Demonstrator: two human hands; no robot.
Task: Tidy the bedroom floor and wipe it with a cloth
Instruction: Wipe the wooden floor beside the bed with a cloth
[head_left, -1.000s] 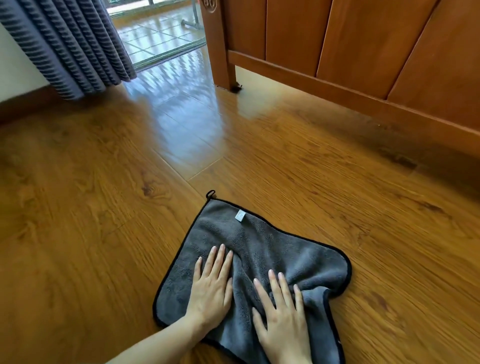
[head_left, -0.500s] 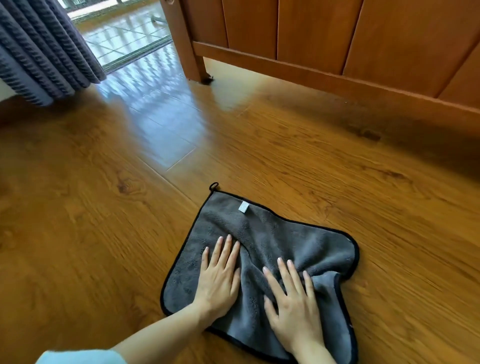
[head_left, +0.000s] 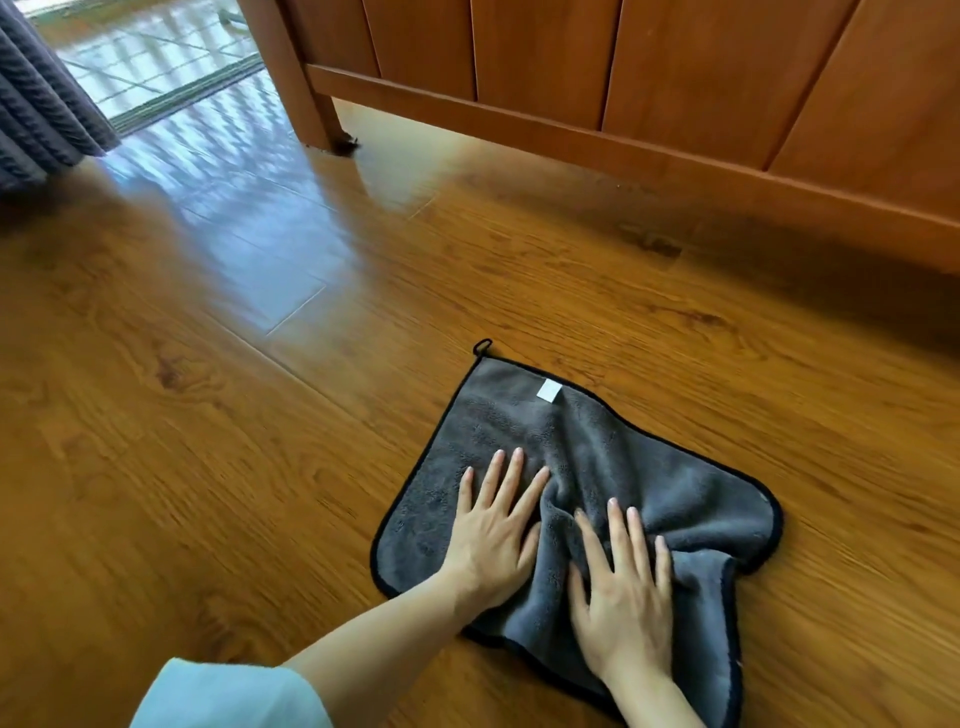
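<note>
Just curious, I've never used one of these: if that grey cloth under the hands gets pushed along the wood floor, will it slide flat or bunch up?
The grey cloth looks soft and floppy: it already puckers between the left hand and right hand. It will probably bunch where pressed unevenly. The glossy floor suggests it should glide easily.
</note>
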